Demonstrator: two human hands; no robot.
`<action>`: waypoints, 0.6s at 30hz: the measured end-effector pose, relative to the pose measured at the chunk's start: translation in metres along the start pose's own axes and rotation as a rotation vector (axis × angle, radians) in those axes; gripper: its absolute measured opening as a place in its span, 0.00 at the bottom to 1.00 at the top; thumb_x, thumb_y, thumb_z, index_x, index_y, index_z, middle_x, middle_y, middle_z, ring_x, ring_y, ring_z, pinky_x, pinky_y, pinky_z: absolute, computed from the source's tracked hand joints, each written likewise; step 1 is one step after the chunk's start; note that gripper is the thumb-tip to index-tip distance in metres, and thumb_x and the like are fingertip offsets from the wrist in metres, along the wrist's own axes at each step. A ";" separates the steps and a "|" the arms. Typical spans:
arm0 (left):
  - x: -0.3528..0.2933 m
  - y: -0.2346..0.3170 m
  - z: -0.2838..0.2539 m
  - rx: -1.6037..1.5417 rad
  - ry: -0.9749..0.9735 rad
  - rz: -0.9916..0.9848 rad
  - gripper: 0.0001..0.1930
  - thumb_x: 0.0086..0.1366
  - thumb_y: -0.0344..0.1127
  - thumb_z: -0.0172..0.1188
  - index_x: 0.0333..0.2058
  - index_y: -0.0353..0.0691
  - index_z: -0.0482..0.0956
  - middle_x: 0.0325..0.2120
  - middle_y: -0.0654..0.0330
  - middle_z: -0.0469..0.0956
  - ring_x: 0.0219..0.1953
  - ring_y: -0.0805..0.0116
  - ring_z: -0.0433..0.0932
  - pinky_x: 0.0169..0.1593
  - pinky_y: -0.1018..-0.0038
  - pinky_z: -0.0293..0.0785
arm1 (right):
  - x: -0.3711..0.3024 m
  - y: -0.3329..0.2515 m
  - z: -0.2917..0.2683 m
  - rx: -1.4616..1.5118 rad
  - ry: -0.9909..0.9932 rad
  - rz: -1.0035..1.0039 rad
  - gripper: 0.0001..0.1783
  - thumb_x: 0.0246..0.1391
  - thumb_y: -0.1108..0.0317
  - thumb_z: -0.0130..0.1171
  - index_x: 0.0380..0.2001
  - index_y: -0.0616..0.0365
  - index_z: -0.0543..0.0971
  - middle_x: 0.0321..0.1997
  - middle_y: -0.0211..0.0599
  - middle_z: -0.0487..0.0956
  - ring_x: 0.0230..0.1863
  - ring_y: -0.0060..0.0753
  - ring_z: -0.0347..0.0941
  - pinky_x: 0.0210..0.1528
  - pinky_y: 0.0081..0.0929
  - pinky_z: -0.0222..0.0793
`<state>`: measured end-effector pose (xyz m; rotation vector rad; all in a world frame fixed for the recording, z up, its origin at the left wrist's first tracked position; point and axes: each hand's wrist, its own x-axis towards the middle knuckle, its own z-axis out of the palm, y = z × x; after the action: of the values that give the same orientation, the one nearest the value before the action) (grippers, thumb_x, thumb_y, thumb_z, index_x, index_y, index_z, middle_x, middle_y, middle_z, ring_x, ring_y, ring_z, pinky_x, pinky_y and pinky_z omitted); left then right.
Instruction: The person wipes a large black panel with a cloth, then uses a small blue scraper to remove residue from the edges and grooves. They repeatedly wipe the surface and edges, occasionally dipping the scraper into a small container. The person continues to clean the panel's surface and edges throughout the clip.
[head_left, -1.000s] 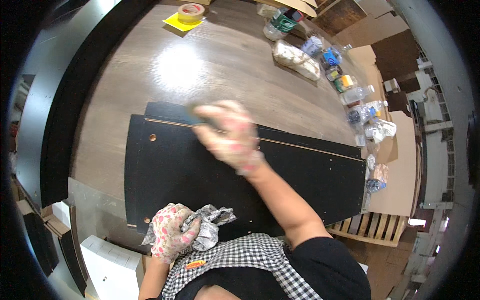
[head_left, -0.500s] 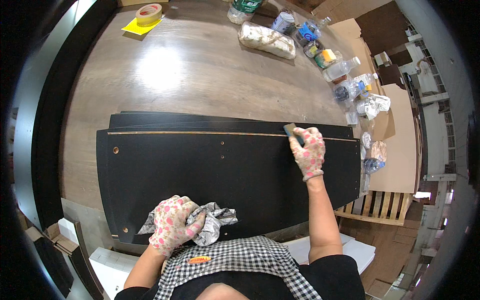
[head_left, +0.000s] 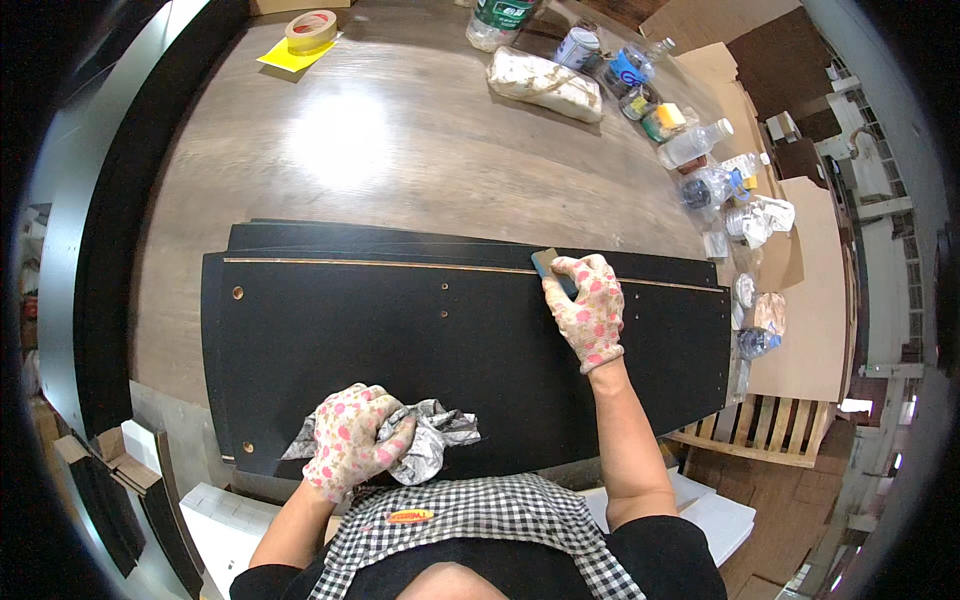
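A black panel (head_left: 400, 350) with drilled holes and a pale groove near its far edge lies in front of me, on top of another black panel (head_left: 330, 238). My right hand (head_left: 588, 305), in a flowered glove, pinches a small blue-and-tan block (head_left: 545, 262) over the groove, right of the middle. At the near left edge, my gloved left hand (head_left: 352, 435) is closed on a crumpled grey cloth (head_left: 430, 440), which spreads out on both sides of it. The block's underside is hidden.
Plastic bottles (head_left: 695, 143), a can (head_left: 577, 47) and a wrapped white bundle (head_left: 545, 82) line the table's far right. A tape roll (head_left: 311, 31) sits on a yellow sheet (head_left: 290, 56) at the far left. A wooden pallet (head_left: 765, 428) stands beyond the right edge.
My right hand has slid the block leftward along the groove. My left hand keeps its place on the cloth, and the whole view has shifted slightly.
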<state>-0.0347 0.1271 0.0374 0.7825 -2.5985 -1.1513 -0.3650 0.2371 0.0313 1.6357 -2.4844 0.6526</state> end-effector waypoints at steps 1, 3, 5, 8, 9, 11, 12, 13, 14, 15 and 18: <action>-0.001 0.000 -0.001 0.003 0.001 0.002 0.12 0.55 0.44 0.64 0.25 0.41 0.84 0.24 0.59 0.79 0.29 0.60 0.79 0.35 0.64 0.73 | 0.000 0.001 -0.001 -0.063 0.060 0.070 0.11 0.47 0.62 0.69 0.35 0.50 0.84 0.34 0.39 0.77 0.40 0.43 0.75 0.43 0.40 0.72; -0.001 -0.001 0.000 0.000 -0.032 0.004 0.12 0.55 0.44 0.64 0.26 0.41 0.84 0.25 0.58 0.80 0.30 0.59 0.79 0.35 0.64 0.74 | 0.001 0.009 -0.009 -0.180 0.080 0.147 0.10 0.47 0.63 0.69 0.35 0.50 0.84 0.35 0.39 0.78 0.39 0.43 0.76 0.41 0.40 0.73; -0.001 -0.002 0.002 0.006 -0.017 -0.003 0.10 0.54 0.43 0.65 0.26 0.42 0.84 0.25 0.59 0.80 0.31 0.58 0.79 0.36 0.63 0.74 | 0.003 0.013 -0.019 -0.222 0.066 0.250 0.10 0.48 0.63 0.68 0.35 0.51 0.84 0.35 0.39 0.78 0.39 0.43 0.77 0.40 0.39 0.74; -0.002 -0.001 0.004 0.021 -0.009 0.018 0.10 0.54 0.43 0.65 0.26 0.43 0.84 0.27 0.60 0.80 0.32 0.57 0.79 0.37 0.62 0.74 | 0.009 -0.010 -0.012 -0.174 0.008 0.234 0.12 0.47 0.63 0.69 0.37 0.51 0.82 0.34 0.38 0.78 0.39 0.41 0.76 0.41 0.39 0.74; -0.002 0.000 0.004 0.014 -0.005 0.028 0.10 0.54 0.43 0.65 0.27 0.43 0.84 0.27 0.60 0.80 0.31 0.57 0.79 0.37 0.62 0.74 | 0.012 -0.028 -0.002 -0.090 0.056 0.130 0.13 0.47 0.62 0.69 0.37 0.51 0.82 0.34 0.38 0.78 0.39 0.42 0.76 0.42 0.39 0.73; -0.003 0.001 0.002 0.007 -0.013 0.019 0.08 0.55 0.39 0.66 0.28 0.42 0.84 0.28 0.58 0.81 0.33 0.57 0.80 0.38 0.64 0.76 | 0.020 -0.066 0.026 0.084 0.065 -0.003 0.13 0.47 0.62 0.69 0.37 0.50 0.82 0.34 0.38 0.77 0.40 0.42 0.75 0.42 0.39 0.72; -0.003 0.002 -0.001 -0.053 0.026 -0.005 0.07 0.55 0.38 0.66 0.28 0.41 0.83 0.29 0.56 0.81 0.34 0.57 0.81 0.40 0.64 0.76 | 0.022 -0.077 0.034 0.183 0.049 -0.085 0.13 0.47 0.62 0.69 0.37 0.50 0.82 0.34 0.38 0.77 0.41 0.42 0.75 0.43 0.38 0.72; -0.002 0.001 -0.003 -0.107 0.075 -0.016 0.06 0.55 0.36 0.66 0.28 0.41 0.83 0.30 0.55 0.82 0.36 0.56 0.81 0.41 0.64 0.77 | 0.022 -0.080 0.036 0.273 0.013 -0.136 0.14 0.48 0.64 0.69 0.39 0.51 0.83 0.35 0.40 0.78 0.40 0.43 0.76 0.43 0.38 0.72; -0.001 0.001 -0.006 -0.159 0.103 -0.010 0.05 0.55 0.34 0.66 0.28 0.40 0.83 0.31 0.54 0.82 0.37 0.56 0.82 0.42 0.65 0.77 | 0.021 -0.079 0.036 0.285 0.106 -0.063 0.14 0.49 0.64 0.69 0.40 0.52 0.83 0.37 0.40 0.79 0.40 0.42 0.76 0.43 0.38 0.73; -0.001 -0.001 -0.009 -0.193 0.248 -0.010 0.05 0.56 0.30 0.66 0.32 0.39 0.82 0.32 0.52 0.82 0.38 0.54 0.82 0.45 0.63 0.78 | 0.019 -0.067 0.029 0.287 0.154 -0.044 0.14 0.49 0.65 0.69 0.41 0.53 0.83 0.38 0.40 0.79 0.40 0.41 0.77 0.43 0.37 0.73; 0.006 -0.002 -0.010 -0.053 0.590 0.112 0.16 0.55 0.30 0.67 0.44 0.39 0.82 0.48 0.49 0.78 0.50 0.50 0.77 0.53 0.60 0.74 | -0.006 -0.003 -0.007 0.390 0.333 0.192 0.13 0.53 0.69 0.68 0.43 0.58 0.82 0.43 0.37 0.80 0.41 0.33 0.78 0.46 0.32 0.75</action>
<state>-0.0351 0.1162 0.0428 0.8040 -2.0838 -0.7983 -0.3612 0.2439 0.0370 1.2535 -2.3854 1.3822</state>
